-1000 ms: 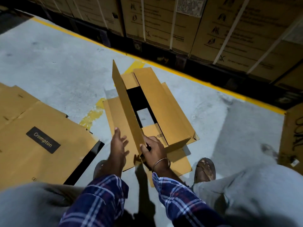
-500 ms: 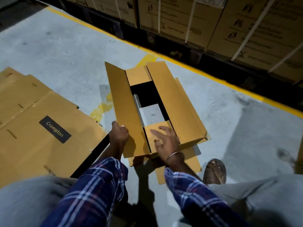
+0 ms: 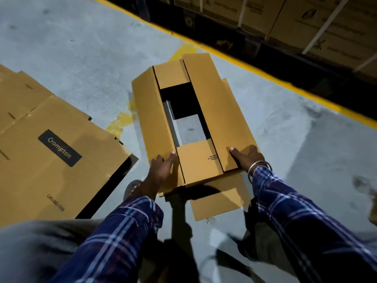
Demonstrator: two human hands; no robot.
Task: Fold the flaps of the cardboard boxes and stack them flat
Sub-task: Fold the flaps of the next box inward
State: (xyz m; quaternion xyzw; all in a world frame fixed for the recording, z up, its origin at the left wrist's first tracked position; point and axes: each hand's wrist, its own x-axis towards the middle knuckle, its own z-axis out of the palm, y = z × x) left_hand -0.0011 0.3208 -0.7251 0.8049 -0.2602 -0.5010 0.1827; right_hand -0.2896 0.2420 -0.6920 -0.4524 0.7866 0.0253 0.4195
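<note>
The flattened Crompton ceiling fan carton [image 3: 61,152] is cut by the left edge. The strapped cartons [image 3: 306,19] at the top are cut off, and their print is too dark to read. The small print on the near end flap [image 3: 201,162] is too small to read. The right hand [image 3: 247,158] has its fingers hidden behind the long flap [image 3: 220,117].

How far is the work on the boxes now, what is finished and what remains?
Done: several flattened boxes already lie stacked on the floor at the left. In hand: the left hand and right hand press the two long flaps of the open box down; both short end flaps are folded in. Left: a gap shows between the long flaps, and this box is not yet on the stack.
</note>
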